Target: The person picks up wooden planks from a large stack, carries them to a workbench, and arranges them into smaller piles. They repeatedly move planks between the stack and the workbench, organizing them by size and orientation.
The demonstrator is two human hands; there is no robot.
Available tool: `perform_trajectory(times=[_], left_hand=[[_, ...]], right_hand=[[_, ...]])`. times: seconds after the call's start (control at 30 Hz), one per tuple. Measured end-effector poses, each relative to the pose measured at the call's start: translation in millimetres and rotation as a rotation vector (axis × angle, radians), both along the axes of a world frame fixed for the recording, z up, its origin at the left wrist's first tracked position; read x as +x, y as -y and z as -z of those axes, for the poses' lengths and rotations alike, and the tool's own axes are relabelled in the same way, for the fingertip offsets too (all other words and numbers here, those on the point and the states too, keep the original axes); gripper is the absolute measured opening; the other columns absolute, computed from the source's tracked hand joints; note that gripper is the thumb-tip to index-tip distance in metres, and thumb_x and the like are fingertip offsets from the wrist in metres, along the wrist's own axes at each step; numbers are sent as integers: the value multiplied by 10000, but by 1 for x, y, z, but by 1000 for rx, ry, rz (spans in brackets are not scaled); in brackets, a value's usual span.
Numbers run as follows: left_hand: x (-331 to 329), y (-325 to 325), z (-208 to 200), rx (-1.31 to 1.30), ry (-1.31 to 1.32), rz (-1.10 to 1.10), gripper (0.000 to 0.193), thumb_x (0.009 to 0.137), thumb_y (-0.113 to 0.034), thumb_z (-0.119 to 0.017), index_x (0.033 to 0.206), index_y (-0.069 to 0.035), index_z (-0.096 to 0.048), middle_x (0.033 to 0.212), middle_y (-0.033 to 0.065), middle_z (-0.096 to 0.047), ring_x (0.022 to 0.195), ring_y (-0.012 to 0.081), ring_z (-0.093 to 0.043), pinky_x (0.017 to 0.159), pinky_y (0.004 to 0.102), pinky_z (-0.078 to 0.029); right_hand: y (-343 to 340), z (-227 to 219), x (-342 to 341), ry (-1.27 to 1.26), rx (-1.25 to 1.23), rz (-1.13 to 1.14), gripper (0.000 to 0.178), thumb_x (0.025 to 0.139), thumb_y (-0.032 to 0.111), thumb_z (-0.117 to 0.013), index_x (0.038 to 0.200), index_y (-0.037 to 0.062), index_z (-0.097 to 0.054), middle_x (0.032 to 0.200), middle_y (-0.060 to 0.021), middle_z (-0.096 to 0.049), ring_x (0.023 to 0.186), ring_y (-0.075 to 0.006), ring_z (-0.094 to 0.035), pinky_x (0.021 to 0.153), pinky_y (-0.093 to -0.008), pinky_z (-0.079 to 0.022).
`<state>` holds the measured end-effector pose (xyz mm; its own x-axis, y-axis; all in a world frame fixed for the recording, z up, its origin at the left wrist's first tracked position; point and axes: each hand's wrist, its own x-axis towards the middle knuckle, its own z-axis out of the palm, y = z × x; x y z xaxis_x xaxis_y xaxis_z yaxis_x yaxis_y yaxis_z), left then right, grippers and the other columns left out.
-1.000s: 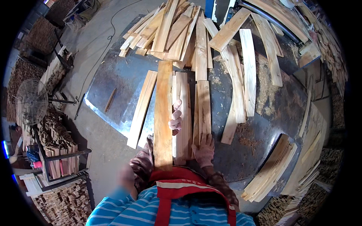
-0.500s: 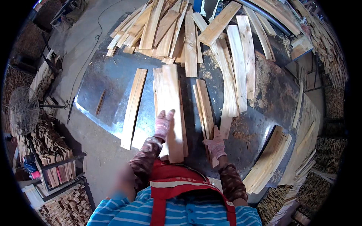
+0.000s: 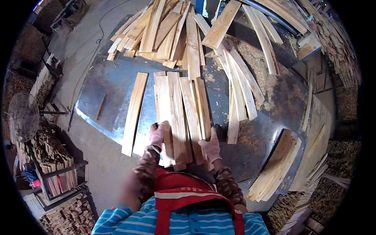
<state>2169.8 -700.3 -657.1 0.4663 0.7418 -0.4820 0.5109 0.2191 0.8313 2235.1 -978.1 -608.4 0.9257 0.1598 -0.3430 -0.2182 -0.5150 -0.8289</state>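
Observation:
Both my hands wear pale pinkish work gloves. My left hand [image 3: 156,135] grips the left edge of a bundle of wooden boards [image 3: 177,113], its fingers near the boards' close end. My right hand [image 3: 210,147] is closed against the bundle's right side, around a narrow board [image 3: 202,107] there. The boards lie side by side and partly overlap, their long sides running away from me. Their near ends are uneven and close to my red apron [image 3: 182,182]. The undersides of the fingers are hidden.
A dark metal table [image 3: 100,80] carries a single board [image 3: 135,113] left of the bundle. A large heap of boards [image 3: 164,33] lies at the far side, slanting boards [image 3: 239,78] to the right, and a short stack [image 3: 276,166] at the near right. A fan [image 3: 24,116] stands at the left.
My right hand has moved left, bringing its narrow boards against the bundle. The left hand has shifted to the bundle's left edge. Pale boards at the right now slant more, far ends leftward.

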Motion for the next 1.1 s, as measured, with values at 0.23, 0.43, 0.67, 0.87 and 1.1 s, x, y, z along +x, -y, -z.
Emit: perform_trajectory(times=[0.23, 0.43, 0.67, 0.87, 1.1], left_hand=[[10, -15, -32, -608, -38, 61, 534, 828, -462, -762, 1164, -68, -632, 960, 59, -688, 803, 204, -676, 671, 374, -571], [26, 49, -24, -278, 45, 231, 818, 817, -414, -801, 1319, 49, -352, 1130, 166, -622, 940, 251, -639, 793, 377, -560], [33, 59, -34, -645, 147, 269, 912, 750, -192, -859, 1406, 122, -308, 1156, 166, -662, 1107, 277, -609, 1051, 404, -437], [-6, 32, -105, -609, 159, 321, 652, 776, -273, -826, 1264, 67, -558, 1115, 123, -686, 1056, 216, -646, 969, 363, -495], [-29, -34, -97, -86, 166, 285, 511, 816, -72, -759, 1278, -12, -551, 1058, 102, -693, 884, 193, -681, 767, 299, -552]], right_hand=[[46, 22, 16, -270, 499, 156, 765, 755, 26, -700, 1464, -1, -415, 1310, -132, -595, 1180, -221, -569, 1010, -304, -454], [-7, 30, -3, -354, 702, 201, 620, 772, 15, -695, 1366, 33, -517, 1192, -54, -636, 1042, -176, -600, 890, -308, -491], [7, 30, -14, -357, 511, 203, 657, 746, -10, -695, 1380, 14, -523, 1190, -56, -649, 986, -176, -633, 855, -307, -521], [84, -34, -14, -342, 472, 124, 722, 761, 42, -707, 1430, -37, -447, 1269, -125, -619, 1104, -199, -614, 943, -300, -496], [47, -47, -24, -260, 602, 66, 670, 803, 64, -666, 1439, -2, -466, 1217, -59, -624, 1051, -151, -601, 891, -276, -503]])
